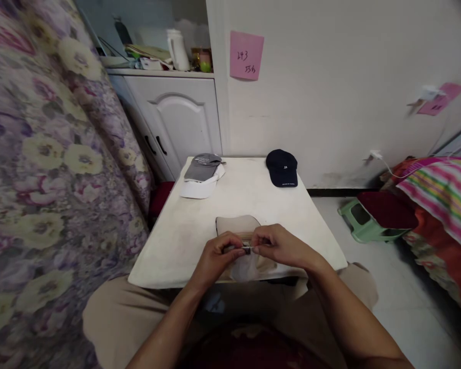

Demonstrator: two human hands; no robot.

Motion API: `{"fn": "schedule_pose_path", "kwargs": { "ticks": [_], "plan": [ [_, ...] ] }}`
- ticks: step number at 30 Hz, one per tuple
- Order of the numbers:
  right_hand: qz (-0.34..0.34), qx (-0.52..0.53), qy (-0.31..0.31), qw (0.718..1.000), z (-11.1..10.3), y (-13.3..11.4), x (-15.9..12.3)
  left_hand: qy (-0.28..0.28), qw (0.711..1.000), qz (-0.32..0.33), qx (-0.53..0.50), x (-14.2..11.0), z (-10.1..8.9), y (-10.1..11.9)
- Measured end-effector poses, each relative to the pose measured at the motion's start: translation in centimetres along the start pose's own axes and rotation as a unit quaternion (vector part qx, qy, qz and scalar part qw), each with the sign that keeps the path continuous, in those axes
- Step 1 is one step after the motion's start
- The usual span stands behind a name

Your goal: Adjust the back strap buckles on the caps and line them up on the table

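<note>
A beige cap [236, 224] lies near the front edge of the table, its brim pointing away from me. Over its near side, my left hand [223, 251] is closed in a pinch on the cap's back strap. From the other side my right hand [274, 245] pinches the same strap, fingertips pressed together. Between the fingertips sits a small buckle-like piece [246, 248], too small to make out well. Pale, see-through material [244, 269] shows below the hands, at the cap's crown. The hands cover much of the cap.
On the cream table [169, 246], a grey cap [202, 169] rests on a white cap [197, 189] at the back left. A navy cap [282, 168] lies at the back right. A floral curtain [61, 179] hangs at left; a green stool [359, 220] stands right.
</note>
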State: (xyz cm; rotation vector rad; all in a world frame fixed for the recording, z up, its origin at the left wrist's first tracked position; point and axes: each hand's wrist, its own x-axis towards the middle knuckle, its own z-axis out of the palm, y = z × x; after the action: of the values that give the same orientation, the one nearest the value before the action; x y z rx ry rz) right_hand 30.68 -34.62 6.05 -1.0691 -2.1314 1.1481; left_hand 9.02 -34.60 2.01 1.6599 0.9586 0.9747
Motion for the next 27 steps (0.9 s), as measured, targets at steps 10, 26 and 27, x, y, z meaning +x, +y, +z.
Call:
{"fn": "schedule_pose_path", "kwargs": {
  "ticks": [10,26,27],
  "plan": [
    [0.006,-0.013,0.065,0.998,0.9,0.4,-0.1,-0.003,1.000,0.013,0.010,0.1,-0.1,0.2],
    [0.012,0.033,0.079,0.996,1.8,1.2,-0.3,0.003,1.000,0.012,0.024,-0.1,0.3,0.7],
    [0.009,0.037,0.084,0.996,1.9,1.3,-0.3,0.004,1.000,0.009,0.023,-0.1,0.3,0.6]
  ]
}}
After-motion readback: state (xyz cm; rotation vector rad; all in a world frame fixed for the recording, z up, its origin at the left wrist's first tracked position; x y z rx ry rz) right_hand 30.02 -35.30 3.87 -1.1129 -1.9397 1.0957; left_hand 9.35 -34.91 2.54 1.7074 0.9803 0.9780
